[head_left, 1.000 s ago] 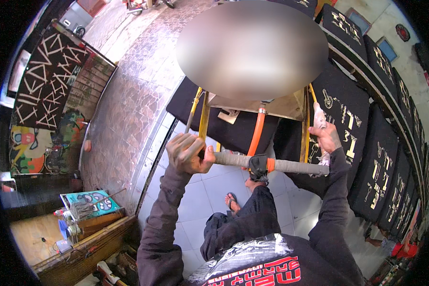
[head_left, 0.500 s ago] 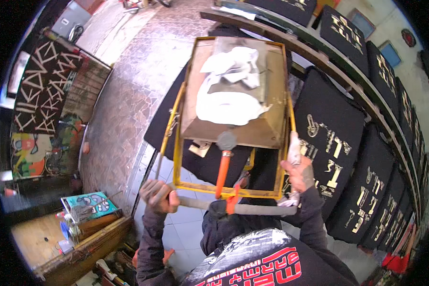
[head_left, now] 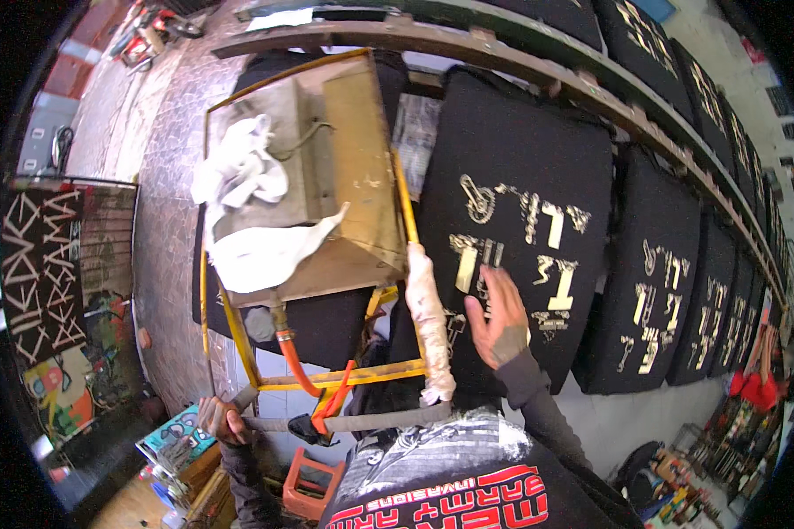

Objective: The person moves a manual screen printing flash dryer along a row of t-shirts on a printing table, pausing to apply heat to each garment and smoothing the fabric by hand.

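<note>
My left hand (head_left: 224,420) is wrapped round the left end of the grey padded handle bar (head_left: 353,423) of a yellow-framed metal hood (head_left: 353,176). White cloths (head_left: 269,256) lie on top of the hood, and an orange hose (head_left: 296,363) joins its near side. My right hand (head_left: 500,322) holds nothing. Its fingers are stretched out over the pale print on a black T-shirt (head_left: 520,176) laid flat to the right. Whether the fingertips touch the fabric, I cannot tell. The white-wrapped side grip (head_left: 428,326) stands just left of that hand.
More printed black T-shirts (head_left: 648,326) lie in a row to the right, with another row beyond a long rail (head_left: 582,97). An orange plastic stool (head_left: 311,485) stands near my left arm. A wooden table (head_left: 132,502) is at the lower left, and a motorbike (head_left: 150,40) at the far left.
My right hand has let go of the wrapped side grip and moved onto the T-shirt. The hood has shifted left and tilted, with my left hand still on its bar. The view has turned right.
</note>
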Demonstrator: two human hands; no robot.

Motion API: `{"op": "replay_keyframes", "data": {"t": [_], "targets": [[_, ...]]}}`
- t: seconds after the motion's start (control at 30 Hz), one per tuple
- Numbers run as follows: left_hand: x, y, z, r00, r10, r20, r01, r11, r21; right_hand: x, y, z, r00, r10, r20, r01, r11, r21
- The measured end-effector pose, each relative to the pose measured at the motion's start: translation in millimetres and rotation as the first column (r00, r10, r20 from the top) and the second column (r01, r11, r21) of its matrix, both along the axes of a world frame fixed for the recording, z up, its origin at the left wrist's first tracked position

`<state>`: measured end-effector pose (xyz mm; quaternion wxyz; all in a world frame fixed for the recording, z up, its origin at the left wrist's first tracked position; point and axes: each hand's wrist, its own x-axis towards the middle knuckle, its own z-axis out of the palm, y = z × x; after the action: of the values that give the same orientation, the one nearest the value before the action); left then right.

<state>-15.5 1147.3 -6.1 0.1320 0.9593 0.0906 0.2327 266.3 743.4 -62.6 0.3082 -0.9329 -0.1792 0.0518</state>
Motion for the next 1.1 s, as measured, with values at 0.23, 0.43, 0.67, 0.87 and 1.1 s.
{"op": "replay_keyframes", "data": {"t": [0.23, 0.43, 0.67, 0.87, 1.1], "targets": [[-4.0, 8.4, -2.7, 0.997, -0.001, -0.076, 0.002, 1.0, 0.001, 8.9, 16.8, -54.2, 0.997, 0.076, 0.032, -0.061, 0.944, -0.326], [-14.7, 5.6, -3.0, 0.991, 0.057, -0.122, -0.053, 0.998, 0.042, -0.8, 21.0, -53.9, 0.996, 0.082, 0.019, -0.07, 0.932, -0.355], [-3.6, -0.7, 2.3, 0.994, 0.064, -0.092, -0.068, 0.997, -0.034, -9.8, -0.5, -48.3, 0.973, 0.228, 0.024, -0.204, 0.91, -0.36], [-14.1, 1.4, 2.9, 0.967, 0.153, -0.204, -0.185, 0.972, -0.148, 50.0, -63.2, -51.6, 0.986, 0.128, 0.109, -0.083, 0.935, -0.346], [-36.1, 30.7, -8.4, 0.971, -0.009, -0.24, 0.023, 0.998, 0.055, 110.7, -114.9, -73.3, 0.992, 0.036, 0.121, 0.022, 0.894, -0.448]]}}
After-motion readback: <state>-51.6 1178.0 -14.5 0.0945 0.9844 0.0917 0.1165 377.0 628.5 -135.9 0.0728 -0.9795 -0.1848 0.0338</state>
